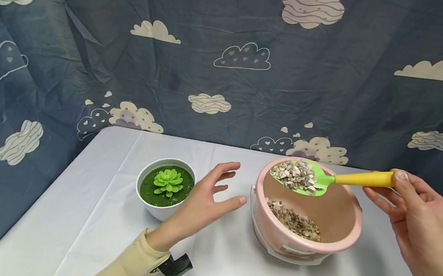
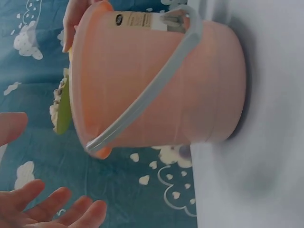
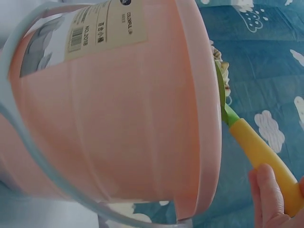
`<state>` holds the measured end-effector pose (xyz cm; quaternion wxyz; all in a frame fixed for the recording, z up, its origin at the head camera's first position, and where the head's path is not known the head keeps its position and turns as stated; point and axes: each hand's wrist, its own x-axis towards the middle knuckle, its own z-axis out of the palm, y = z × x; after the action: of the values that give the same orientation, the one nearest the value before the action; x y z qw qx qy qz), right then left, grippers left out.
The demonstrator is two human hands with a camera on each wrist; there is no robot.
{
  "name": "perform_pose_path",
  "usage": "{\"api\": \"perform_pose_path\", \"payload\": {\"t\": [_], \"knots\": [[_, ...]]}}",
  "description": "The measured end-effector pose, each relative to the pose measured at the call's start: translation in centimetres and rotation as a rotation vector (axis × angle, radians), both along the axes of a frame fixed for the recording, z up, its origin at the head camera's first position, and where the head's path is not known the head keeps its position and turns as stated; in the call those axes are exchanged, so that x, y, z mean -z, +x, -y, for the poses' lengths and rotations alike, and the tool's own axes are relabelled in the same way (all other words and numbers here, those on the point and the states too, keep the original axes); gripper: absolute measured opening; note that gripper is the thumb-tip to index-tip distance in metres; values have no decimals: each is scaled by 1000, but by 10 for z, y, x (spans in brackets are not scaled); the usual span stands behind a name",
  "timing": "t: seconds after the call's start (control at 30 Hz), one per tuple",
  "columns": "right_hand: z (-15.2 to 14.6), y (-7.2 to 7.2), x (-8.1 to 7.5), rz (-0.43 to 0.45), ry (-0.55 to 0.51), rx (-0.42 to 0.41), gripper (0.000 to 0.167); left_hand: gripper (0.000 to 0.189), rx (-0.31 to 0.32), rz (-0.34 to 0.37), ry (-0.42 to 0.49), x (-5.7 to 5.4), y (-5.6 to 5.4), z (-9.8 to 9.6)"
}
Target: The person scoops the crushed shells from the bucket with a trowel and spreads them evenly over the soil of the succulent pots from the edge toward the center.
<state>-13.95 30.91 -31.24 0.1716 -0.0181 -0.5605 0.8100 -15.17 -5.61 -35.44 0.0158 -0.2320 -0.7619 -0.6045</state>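
Observation:
My right hand (image 1: 422, 215) grips the yellow handle of a small garden trowel (image 1: 362, 178). Its green blade carries a heap of small pebbles (image 1: 297, 175) above the rim of a pink bucket (image 1: 352, 230). More pebbles (image 1: 296, 221) lie on the bucket's floor. Between the bucket and a white pot (image 1: 161, 213), my left hand (image 1: 202, 199) hovers with its fingers spread and holds nothing. A green succulent (image 1: 168, 182) sits in the pot, on a green mossy surface. In the right wrist view the trowel's yellow handle (image 3: 266, 156) slants past the bucket's rim.
A white cloth covers the table (image 1: 85, 213). Behind it hangs a dark blue curtain (image 1: 212, 77) with cloud prints. The bucket's pale handle (image 2: 147, 95) hangs down along its side, and a paper label (image 3: 104, 33) is stuck on the wall.

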Motion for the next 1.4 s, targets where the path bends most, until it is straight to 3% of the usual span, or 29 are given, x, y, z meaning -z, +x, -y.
{"api": "perform_pose_path", "payload": {"t": [0.4,0.87,1.0,1.17,1.4], "knots": [[11,2,-1,-46,-36,-25,25,61,-97,-74,-37,-16,5,40],[24,1,1,-69,-84,-63,24,67,-218,-153,-82,-19,11,94],[27,1,1,-94,-103,-81,23,77,-251,-103,-154,-16,12,116],[31,1,1,-83,-100,-67,24,96,-244,1,-270,-9,10,141],[36,1,1,-69,-134,-93,24,107,-210,105,-319,11,2,161]]}}
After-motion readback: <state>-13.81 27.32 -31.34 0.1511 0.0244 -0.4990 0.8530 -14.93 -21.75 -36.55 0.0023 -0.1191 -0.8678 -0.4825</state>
